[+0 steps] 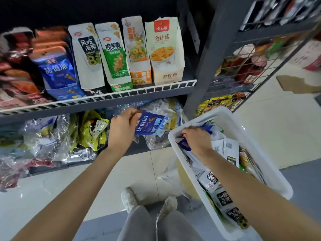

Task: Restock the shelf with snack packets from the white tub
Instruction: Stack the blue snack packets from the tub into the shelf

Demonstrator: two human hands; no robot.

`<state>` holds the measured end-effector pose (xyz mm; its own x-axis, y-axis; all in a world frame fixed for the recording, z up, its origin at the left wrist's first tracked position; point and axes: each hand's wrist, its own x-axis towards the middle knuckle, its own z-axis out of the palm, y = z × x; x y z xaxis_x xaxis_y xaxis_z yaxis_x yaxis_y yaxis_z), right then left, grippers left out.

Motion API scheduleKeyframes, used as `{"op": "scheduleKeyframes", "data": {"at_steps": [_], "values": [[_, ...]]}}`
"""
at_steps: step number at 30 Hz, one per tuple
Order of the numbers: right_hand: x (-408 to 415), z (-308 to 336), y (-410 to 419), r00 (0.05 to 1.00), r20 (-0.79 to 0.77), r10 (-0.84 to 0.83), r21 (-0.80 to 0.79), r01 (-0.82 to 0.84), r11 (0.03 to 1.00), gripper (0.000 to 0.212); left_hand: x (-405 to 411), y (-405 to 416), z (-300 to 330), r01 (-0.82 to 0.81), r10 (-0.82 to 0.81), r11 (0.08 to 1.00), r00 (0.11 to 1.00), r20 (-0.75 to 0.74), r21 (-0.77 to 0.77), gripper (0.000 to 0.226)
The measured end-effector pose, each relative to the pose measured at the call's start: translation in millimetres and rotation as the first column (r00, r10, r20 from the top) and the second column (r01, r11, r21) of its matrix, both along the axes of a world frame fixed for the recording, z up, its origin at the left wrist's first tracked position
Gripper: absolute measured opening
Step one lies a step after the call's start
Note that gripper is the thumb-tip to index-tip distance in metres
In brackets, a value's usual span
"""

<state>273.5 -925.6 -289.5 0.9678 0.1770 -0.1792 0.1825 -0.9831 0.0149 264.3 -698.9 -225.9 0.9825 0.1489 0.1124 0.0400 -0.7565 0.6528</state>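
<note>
Blue foil snack packet (149,125) pinched in left hand (123,128) — blue open-topped display box (57,73) lies at eleven o'clock.
Right hand (197,139) grips another packet inside white plastic tub (257,141) — left is nearer the shelf.

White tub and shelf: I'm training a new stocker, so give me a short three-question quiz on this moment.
1. True or false: the left hand holds a blue packet in front of the lower shelf.
2. Where is the right hand? A) on the top shelf rail B) inside the white tub C) hanging idle
3. Fill in: the display box matching the held packet's blue design stands on the ____ shelf.

Key: 1 true. 2 B, its grip closed on packets there. 3 upper.
</note>
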Motion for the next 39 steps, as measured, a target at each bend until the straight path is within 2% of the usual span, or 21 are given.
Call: {"op": "scheduleKeyframes", "data": {"at_steps": [2, 3, 6, 8, 10, 14, 22, 26, 29, 33, 36, 39], "values": [[4, 18, -5, 0.995, 0.076, -0.059, 0.103, 0.051, 0.993, 0.002, -1, 10, 8, -0.011, 0.011, 1.000, 1.000, 0.015, 0.003, 0.019], [7, 31, -6, 0.991, 0.078, -0.108, 0.222, 0.089, 0.971, 0.010, 0, 15, 13, -0.018, 0.018, 1.000, 0.999, 0.027, -0.008, 0.019], [19, 69, -7, 0.975, 0.153, -0.164, 0.544, 0.056, 0.837, 0.011, 3, 31, 35, -0.041, 0.042, 0.999, 0.994, 0.101, -0.020, 0.018], [27, 98, 7, 0.967, 0.203, -0.154, 0.667, -0.022, 0.744, 0.008, 9, 44, 54, -0.053, 0.052, 0.999, 0.985, 0.164, 0.000, 0.019], [36, 122, 26, 0.977, 0.158, -0.145, 0.770, -0.030, 0.637, 0.008, 15, 59, 74, -0.063, 0.058, 0.998, 0.974, 0.220, 0.016, 0.019], [52, 164, 78, 0.986, 0.130, -0.109, 0.876, -0.063, 0.479, 0.008, 28, 99, 114, -0.058, 0.032, 0.996, 0.939, 0.342, 0.068, 0.019], [85, 214, 189, 0.978, 0.181, -0.107, 0.929, -0.134, 0.346, 0.008, 70, 211, 170, -0.123, -0.009, 0.968, 0.852, 0.523, 0.217, 0.019], [95, 219, 227, 0.975, 0.191, -0.110, 0.936, -0.148, 0.319, 0.007, 94, 245, 172, -0.064, -0.084, 0.950, 0.890, 0.447, 0.306, 0.018], [100, 220, 242, 0.979, 0.167, -0.121, 0.949, -0.126, 0.289, 0.005, 107, 253, 162, 0.005, -0.171, 0.898, 0.925, 0.340, 0.439, 0.021], [103, 224, 251, 0.966, 0.201, -0.164, 0.948, -0.150, 0.281, 0.025, 115, 242, 136, 0.154, -0.285, 0.783, 0.950, 0.128, 0.603, 0.024], [103, 224, 255, 0.966, 0.182, -0.184, 0.962, -0.136, 0.236, 0.025, 120, 234, 116, 0.257, -0.339, 0.737, 0.941, 0.012, 0.626, 0.026], [103, 224, 258, 0.969, 0.165, -0.186, 0.973, -0.129, 0.190, 0.022, 122, 237, 107, 0.263, -0.330, 0.751, 0.944, -0.001, 0.606, 0.027]]}}
